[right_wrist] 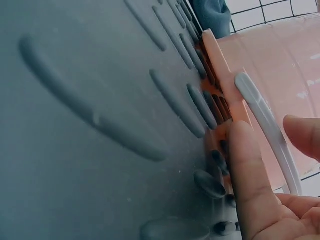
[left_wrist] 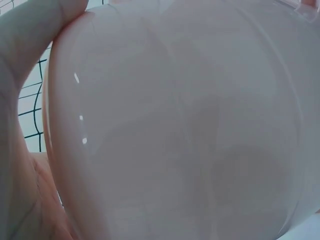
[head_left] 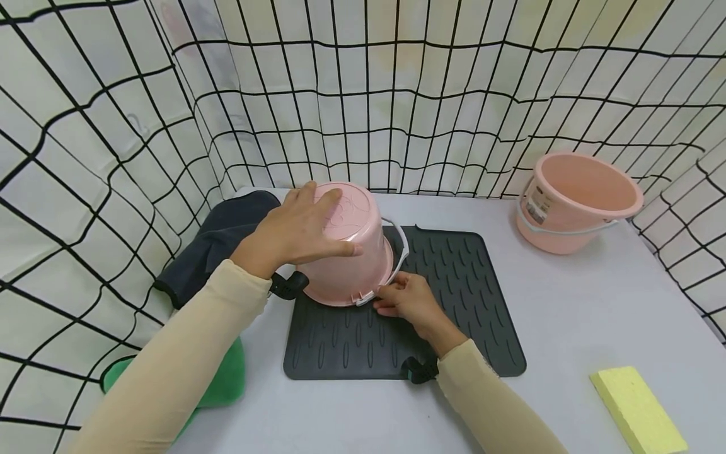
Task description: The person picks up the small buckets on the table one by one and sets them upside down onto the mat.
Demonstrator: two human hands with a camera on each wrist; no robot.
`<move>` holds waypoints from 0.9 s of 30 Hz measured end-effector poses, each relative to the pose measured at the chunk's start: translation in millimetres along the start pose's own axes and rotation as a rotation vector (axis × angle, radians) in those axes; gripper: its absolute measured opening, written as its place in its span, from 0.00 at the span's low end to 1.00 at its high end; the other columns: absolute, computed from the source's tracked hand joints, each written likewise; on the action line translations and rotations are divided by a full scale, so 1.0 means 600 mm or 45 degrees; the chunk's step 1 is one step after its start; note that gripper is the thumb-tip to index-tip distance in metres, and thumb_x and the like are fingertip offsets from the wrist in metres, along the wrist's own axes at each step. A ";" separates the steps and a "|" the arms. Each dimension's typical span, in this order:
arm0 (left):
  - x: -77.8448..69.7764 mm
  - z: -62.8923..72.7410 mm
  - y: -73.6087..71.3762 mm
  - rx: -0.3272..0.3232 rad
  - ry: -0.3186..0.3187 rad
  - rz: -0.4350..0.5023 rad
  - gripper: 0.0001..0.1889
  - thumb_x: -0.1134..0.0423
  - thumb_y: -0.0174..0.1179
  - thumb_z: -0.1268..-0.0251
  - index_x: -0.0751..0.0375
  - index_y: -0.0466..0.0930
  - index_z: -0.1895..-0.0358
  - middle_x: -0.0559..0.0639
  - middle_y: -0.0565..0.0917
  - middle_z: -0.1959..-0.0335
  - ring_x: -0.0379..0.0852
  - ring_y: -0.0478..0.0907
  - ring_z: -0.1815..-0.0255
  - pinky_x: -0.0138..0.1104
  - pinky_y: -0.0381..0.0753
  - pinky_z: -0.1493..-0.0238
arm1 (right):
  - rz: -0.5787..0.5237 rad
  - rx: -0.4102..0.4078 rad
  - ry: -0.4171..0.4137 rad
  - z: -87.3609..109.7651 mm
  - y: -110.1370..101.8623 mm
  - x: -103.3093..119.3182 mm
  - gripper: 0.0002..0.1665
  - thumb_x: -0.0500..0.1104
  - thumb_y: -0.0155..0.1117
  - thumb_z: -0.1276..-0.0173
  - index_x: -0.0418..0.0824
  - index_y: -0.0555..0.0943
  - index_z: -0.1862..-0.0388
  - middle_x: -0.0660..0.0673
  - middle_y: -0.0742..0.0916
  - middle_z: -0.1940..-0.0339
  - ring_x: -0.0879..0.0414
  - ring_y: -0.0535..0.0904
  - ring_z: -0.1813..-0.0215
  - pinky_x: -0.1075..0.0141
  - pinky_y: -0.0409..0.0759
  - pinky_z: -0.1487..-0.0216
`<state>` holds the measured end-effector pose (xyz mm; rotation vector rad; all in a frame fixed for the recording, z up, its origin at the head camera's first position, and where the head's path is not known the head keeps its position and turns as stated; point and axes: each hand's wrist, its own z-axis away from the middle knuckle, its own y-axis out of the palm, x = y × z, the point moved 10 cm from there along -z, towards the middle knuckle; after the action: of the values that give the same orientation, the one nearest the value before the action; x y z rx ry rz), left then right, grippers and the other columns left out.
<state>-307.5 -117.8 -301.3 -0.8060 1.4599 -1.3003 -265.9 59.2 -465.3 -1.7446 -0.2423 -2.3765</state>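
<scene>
Mid-frame, our spread left hand [head_left: 296, 232] grips a tilted, upturned bucket [head_left: 347, 274]; our half-open right hand [head_left: 413, 305] touches its rim, whether gripping we cannot tell. Mat [head_left: 467, 302] beneath; dark cloth [head_left: 210, 238] just left, pail [head_left: 567, 217] upper right, sponge [head_left: 638, 407] lower right.

You have a white table [head_left: 544, 302] carrying a dark ribbed mat [head_left: 465, 296] at the frame's centre, a pink bucket [head_left: 570, 224], mouth up, upper right, a yellow sponge [head_left: 641, 410] lower right, a dark cloth [head_left: 221, 230] centre left and, lower left, a partly hidden green thing [head_left: 224, 378].
</scene>
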 end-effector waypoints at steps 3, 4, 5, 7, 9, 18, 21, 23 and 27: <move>-0.002 -0.003 0.002 -0.003 0.006 -0.023 0.62 0.17 0.59 0.49 0.49 0.52 0.15 0.69 0.51 0.18 0.68 0.52 0.20 0.71 0.71 0.37 | 0.037 -0.016 0.004 -0.001 -0.002 0.000 0.11 0.33 0.66 0.27 0.29 0.81 0.48 0.42 0.87 0.67 0.55 0.87 0.67 0.63 0.89 0.60; -0.003 -0.003 0.003 -0.006 0.006 -0.028 0.63 0.17 0.59 0.50 0.49 0.52 0.15 0.69 0.51 0.18 0.68 0.52 0.20 0.71 0.71 0.37 | 0.049 -0.022 0.009 -0.001 -0.003 0.000 0.11 0.33 0.66 0.27 0.30 0.81 0.49 0.42 0.87 0.67 0.55 0.87 0.67 0.63 0.89 0.61; -0.002 -0.003 0.004 -0.009 0.006 -0.031 0.63 0.17 0.59 0.50 0.49 0.52 0.15 0.69 0.51 0.18 0.68 0.52 0.20 0.71 0.71 0.37 | 0.060 -0.024 0.014 -0.002 -0.004 0.000 0.10 0.33 0.66 0.27 0.30 0.82 0.49 0.42 0.87 0.68 0.55 0.87 0.68 0.63 0.89 0.61; -0.001 -0.003 0.006 -0.012 0.009 -0.032 0.62 0.17 0.59 0.50 0.49 0.53 0.15 0.68 0.52 0.18 0.67 0.53 0.20 0.71 0.71 0.38 | 0.081 -0.029 0.013 -0.001 -0.005 0.002 0.11 0.33 0.66 0.26 0.30 0.82 0.48 0.42 0.87 0.68 0.55 0.87 0.68 0.63 0.89 0.62; -0.001 -0.002 0.008 -0.013 0.015 -0.030 0.60 0.18 0.60 0.49 0.48 0.55 0.16 0.67 0.52 0.18 0.67 0.53 0.20 0.71 0.72 0.38 | 0.090 -0.037 0.012 -0.001 -0.007 0.004 0.11 0.32 0.66 0.26 0.30 0.82 0.47 0.41 0.87 0.68 0.55 0.87 0.68 0.63 0.89 0.62; -0.001 -0.001 0.011 -0.027 0.036 -0.044 0.58 0.19 0.60 0.47 0.48 0.57 0.17 0.67 0.55 0.20 0.66 0.56 0.22 0.69 0.76 0.42 | 0.102 -0.034 -0.002 -0.001 -0.010 0.009 0.13 0.32 0.65 0.26 0.30 0.82 0.45 0.40 0.87 0.67 0.56 0.87 0.68 0.64 0.89 0.62; -0.001 -0.003 0.012 -0.023 0.036 -0.046 0.58 0.19 0.60 0.47 0.48 0.57 0.18 0.66 0.55 0.20 0.65 0.56 0.22 0.68 0.76 0.42 | 0.104 -0.034 0.002 -0.002 -0.011 0.009 0.13 0.32 0.64 0.25 0.30 0.82 0.45 0.40 0.87 0.67 0.56 0.87 0.68 0.65 0.89 0.62; -0.001 -0.003 0.012 -0.022 0.037 -0.047 0.58 0.19 0.60 0.47 0.48 0.57 0.18 0.67 0.55 0.20 0.65 0.56 0.22 0.68 0.76 0.42 | 0.103 -0.035 0.002 -0.002 -0.012 0.008 0.12 0.31 0.64 0.25 0.30 0.82 0.45 0.40 0.87 0.67 0.56 0.87 0.68 0.65 0.89 0.62; -0.001 -0.003 0.012 -0.020 0.037 -0.045 0.59 0.19 0.60 0.48 0.48 0.56 0.17 0.66 0.55 0.20 0.65 0.57 0.22 0.67 0.77 0.42 | 0.100 -0.039 0.001 -0.003 -0.014 0.008 0.13 0.31 0.64 0.25 0.29 0.82 0.45 0.40 0.87 0.67 0.55 0.87 0.69 0.64 0.89 0.62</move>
<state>-307.9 -115.2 -308.3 -0.8298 1.4864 -1.3329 -271.1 66.9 -461.4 -1.7334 -0.1354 -2.3373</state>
